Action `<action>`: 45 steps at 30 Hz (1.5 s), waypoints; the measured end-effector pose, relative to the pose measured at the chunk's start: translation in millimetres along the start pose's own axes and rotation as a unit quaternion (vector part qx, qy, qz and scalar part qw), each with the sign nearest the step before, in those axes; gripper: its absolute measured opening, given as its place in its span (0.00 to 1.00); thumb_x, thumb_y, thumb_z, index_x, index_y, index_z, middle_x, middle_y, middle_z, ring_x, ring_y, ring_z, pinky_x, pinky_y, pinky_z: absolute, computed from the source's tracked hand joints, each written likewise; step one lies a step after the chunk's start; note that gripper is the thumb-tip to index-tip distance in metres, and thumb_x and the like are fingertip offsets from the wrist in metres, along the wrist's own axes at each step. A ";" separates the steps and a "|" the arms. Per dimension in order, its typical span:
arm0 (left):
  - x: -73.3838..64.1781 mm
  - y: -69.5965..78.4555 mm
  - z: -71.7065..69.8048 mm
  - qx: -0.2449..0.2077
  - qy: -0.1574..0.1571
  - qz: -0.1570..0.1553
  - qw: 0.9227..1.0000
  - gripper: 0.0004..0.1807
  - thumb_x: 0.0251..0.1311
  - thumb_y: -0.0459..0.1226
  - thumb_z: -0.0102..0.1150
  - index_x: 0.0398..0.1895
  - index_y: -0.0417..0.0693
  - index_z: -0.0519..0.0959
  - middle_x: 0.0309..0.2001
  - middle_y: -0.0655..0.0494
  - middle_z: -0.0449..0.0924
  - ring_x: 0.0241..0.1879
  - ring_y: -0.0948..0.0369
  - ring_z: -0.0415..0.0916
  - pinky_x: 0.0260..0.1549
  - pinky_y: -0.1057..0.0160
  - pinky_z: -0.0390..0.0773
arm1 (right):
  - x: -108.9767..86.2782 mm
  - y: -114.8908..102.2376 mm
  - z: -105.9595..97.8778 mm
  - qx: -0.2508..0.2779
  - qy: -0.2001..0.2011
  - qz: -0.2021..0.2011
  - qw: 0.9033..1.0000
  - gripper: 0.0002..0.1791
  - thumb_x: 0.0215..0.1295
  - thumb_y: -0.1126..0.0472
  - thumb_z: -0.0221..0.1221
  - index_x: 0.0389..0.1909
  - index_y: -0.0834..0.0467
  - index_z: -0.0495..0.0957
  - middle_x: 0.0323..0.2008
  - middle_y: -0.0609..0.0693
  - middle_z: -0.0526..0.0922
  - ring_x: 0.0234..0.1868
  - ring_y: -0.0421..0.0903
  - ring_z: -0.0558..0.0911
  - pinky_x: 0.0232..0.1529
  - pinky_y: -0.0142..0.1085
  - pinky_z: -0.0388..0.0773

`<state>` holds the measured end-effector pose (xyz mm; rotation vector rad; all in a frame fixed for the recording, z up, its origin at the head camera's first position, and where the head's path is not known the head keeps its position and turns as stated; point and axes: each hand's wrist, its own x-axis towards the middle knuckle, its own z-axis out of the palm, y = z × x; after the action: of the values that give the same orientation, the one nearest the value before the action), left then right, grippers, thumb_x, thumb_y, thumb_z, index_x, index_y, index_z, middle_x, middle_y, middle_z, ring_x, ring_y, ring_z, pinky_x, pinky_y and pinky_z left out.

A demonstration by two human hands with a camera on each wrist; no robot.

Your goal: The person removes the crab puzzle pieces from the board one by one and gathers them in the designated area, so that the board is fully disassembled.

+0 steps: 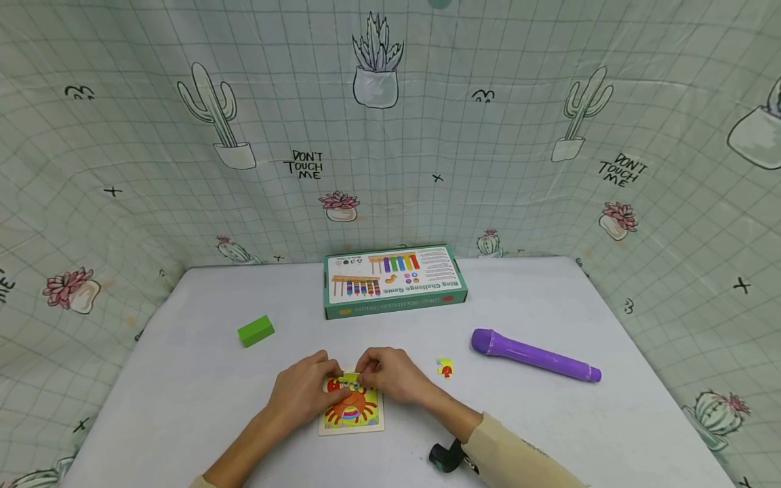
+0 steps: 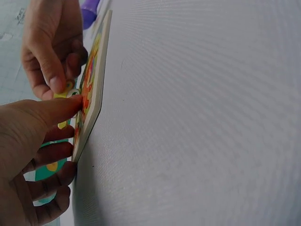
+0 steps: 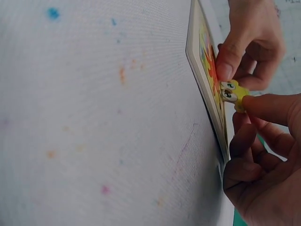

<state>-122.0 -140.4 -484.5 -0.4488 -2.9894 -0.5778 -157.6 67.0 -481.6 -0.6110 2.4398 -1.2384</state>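
A square crab jigsaw puzzle [image 1: 352, 407] in a pale wooden tray [image 1: 350, 430] lies at the table's near middle. My right hand [image 1: 393, 374] pinches a yellow puzzle piece [image 3: 240, 94] with two cartoon eyes between thumb and fingers. That piece stands tilted at the puzzle's top edge, partly above the surface. My left hand [image 1: 302, 392] grips the puzzle at its left side, its thumb pressing the crab picture and its fingers at the tray's edge. Another loose puzzle piece [image 1: 445, 368], yellow with a red shape, lies right of my right hand.
Behind the hands lies a green and white game box [image 1: 396, 281]. A green block [image 1: 255, 331] sits at left, a purple toy microphone [image 1: 537, 356] at right. A black object [image 1: 445, 457] is beside my right sleeve [image 1: 512, 454]. A patterned cloth [image 1: 427, 135] hangs behind the table.
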 end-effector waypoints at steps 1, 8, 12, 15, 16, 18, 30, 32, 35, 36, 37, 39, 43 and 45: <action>-0.3 0.1 0.0 0.001 0.000 0.002 1.000 0.17 0.46 0.55 0.77 0.32 0.57 0.86 0.27 0.68 0.70 0.23 0.69 0.64 0.20 0.69 0.65 | -0.5 -0.1 -0.6 0.002 -0.001 -0.002 1.000 0.02 0.63 0.62 0.65 0.35 0.51 0.82 0.27 0.42 0.79 0.29 0.38 0.77 0.33 0.31 0.73; 0.7 -0.7 1.0 -0.001 -0.004 0.005 1.000 0.17 0.46 0.55 0.77 0.33 0.57 0.87 0.27 0.69 0.68 0.22 0.69 0.62 0.19 0.69 0.64 | -4.0 2.5 -5.4 -0.003 0.002 -0.007 1.000 0.02 0.64 0.58 0.65 0.35 0.51 0.82 0.28 0.42 0.79 0.31 0.38 0.77 0.35 0.32 0.73; 2.3 -1.1 0.3 -0.005 -0.012 0.009 1.000 0.17 0.46 0.54 0.77 0.33 0.56 0.87 0.27 0.69 0.68 0.22 0.69 0.62 0.19 0.69 0.64 | -6.6 3.5 -9.8 -0.004 0.006 -0.005 1.000 0.03 0.64 0.57 0.64 0.35 0.51 0.82 0.29 0.41 0.79 0.32 0.39 0.77 0.36 0.32 0.73; 3.9 -0.7 -1.1 -0.005 -0.023 0.009 1.000 0.18 0.46 0.54 0.77 0.35 0.55 0.88 0.27 0.68 0.67 0.23 0.68 0.62 0.19 0.69 0.63 | -8.7 4.5 -13.2 -0.004 0.011 -0.001 1.000 0.03 0.65 0.56 0.63 0.34 0.51 0.82 0.29 0.41 0.79 0.33 0.40 0.77 0.36 0.33 0.72; 4.3 -0.7 -1.3 -0.005 -0.028 0.008 1.000 0.19 0.46 0.55 0.77 0.35 0.55 0.88 0.27 0.68 0.67 0.23 0.68 0.62 0.19 0.69 0.62 | -9.2 5.3 -14.1 -0.004 0.012 0.002 1.000 0.03 0.65 0.56 0.63 0.34 0.50 0.82 0.29 0.41 0.80 0.33 0.40 0.77 0.35 0.33 0.72; 5.0 -0.7 -1.7 -0.003 -0.036 0.005 0.999 0.20 0.46 0.55 0.77 0.36 0.55 0.88 0.27 0.68 0.66 0.23 0.68 0.62 0.19 0.69 0.62 | -10.6 7.3 -16.0 -0.006 0.016 0.006 1.000 0.02 0.65 0.56 0.63 0.34 0.49 0.82 0.29 0.41 0.80 0.33 0.40 0.77 0.35 0.33 0.72; 6.7 0.2 -3.2 -0.002 -0.044 0.005 0.999 0.19 0.46 0.55 0.76 0.36 0.55 0.88 0.27 0.67 0.66 0.23 0.68 0.62 0.20 0.69 0.61 | -21.3 17.1 -34.8 -0.010 0.037 0.024 0.999 0.03 0.65 0.56 0.65 0.33 0.50 0.83 0.28 0.42 0.80 0.31 0.41 0.75 0.30 0.32 0.70; 6.7 0.5 -3.0 -0.001 -0.042 0.007 0.999 0.19 0.46 0.55 0.76 0.36 0.55 0.88 0.27 0.67 0.66 0.23 0.68 0.62 0.19 0.69 0.61 | -24.1 19.7 -39.6 -0.006 0.040 0.025 0.999 0.02 0.65 0.57 0.64 0.34 0.50 0.83 0.28 0.42 0.80 0.31 0.41 0.76 0.30 0.33 0.71; 6.5 0.7 -2.6 0.002 -0.039 0.010 0.999 0.18 0.46 0.55 0.76 0.36 0.55 0.88 0.27 0.67 0.66 0.23 0.68 0.61 0.19 0.69 0.60 | -28.0 24.6 -47.8 -0.002 0.047 0.031 0.998 0.02 0.65 0.58 0.64 0.34 0.51 0.83 0.28 0.43 0.80 0.31 0.42 0.76 0.31 0.34 0.72; 6.4 0.8 -2.6 0.002 -0.039 0.010 0.999 0.18 0.46 0.55 0.76 0.35 0.55 0.88 0.26 0.68 0.65 0.23 0.68 0.61 0.19 0.69 0.60 | -29.4 26.0 -50.8 -0.003 0.050 0.035 0.998 0.02 0.65 0.58 0.64 0.34 0.51 0.83 0.28 0.43 0.80 0.31 0.42 0.76 0.31 0.34 0.72; 6.3 0.9 -2.5 0.002 -0.039 0.011 0.999 0.18 0.46 0.55 0.76 0.35 0.55 0.88 0.26 0.68 0.65 0.23 0.68 0.61 0.19 0.69 0.60 | -30.6 27.7 -53.8 -0.003 0.054 0.039 0.998 0.02 0.65 0.58 0.64 0.34 0.51 0.83 0.28 0.43 0.80 0.31 0.42 0.76 0.31 0.34 0.72; 6.6 0.9 -2.4 0.001 -0.039 0.009 0.999 0.18 0.46 0.55 0.76 0.35 0.55 0.88 0.26 0.68 0.65 0.23 0.68 0.62 0.19 0.69 0.60 | -32.4 30.4 -59.8 -0.007 0.063 0.046 0.997 0.02 0.65 0.58 0.64 0.34 0.52 0.84 0.28 0.44 0.81 0.31 0.43 0.76 0.32 0.35 0.72; 7.2 0.9 -2.4 -0.001 -0.043 0.004 0.999 0.19 0.46 0.55 0.76 0.36 0.55 0.88 0.26 0.67 0.66 0.23 0.68 0.62 0.19 0.68 0.61 | -34.4 35.3 -70.6 -0.023 0.079 0.067 0.994 0.02 0.65 0.58 0.64 0.33 0.52 0.84 0.28 0.43 0.81 0.31 0.42 0.76 0.32 0.36 0.72; 7.4 0.8 -2.3 0.000 -0.043 0.002 0.999 0.19 0.46 0.55 0.76 0.35 0.55 0.88 0.27 0.67 0.66 0.24 0.68 0.62 0.20 0.68 0.61 | -35.0 37.1 -74.8 -0.032 0.080 0.076 0.993 0.03 0.65 0.58 0.64 0.33 0.52 0.85 0.27 0.44 0.82 0.30 0.42 0.76 0.31 0.36 0.72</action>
<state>-128.8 -138.6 -481.2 -0.4913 -3.0700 -0.5738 -171.7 155.1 -466.3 -0.3449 2.6111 -1.1939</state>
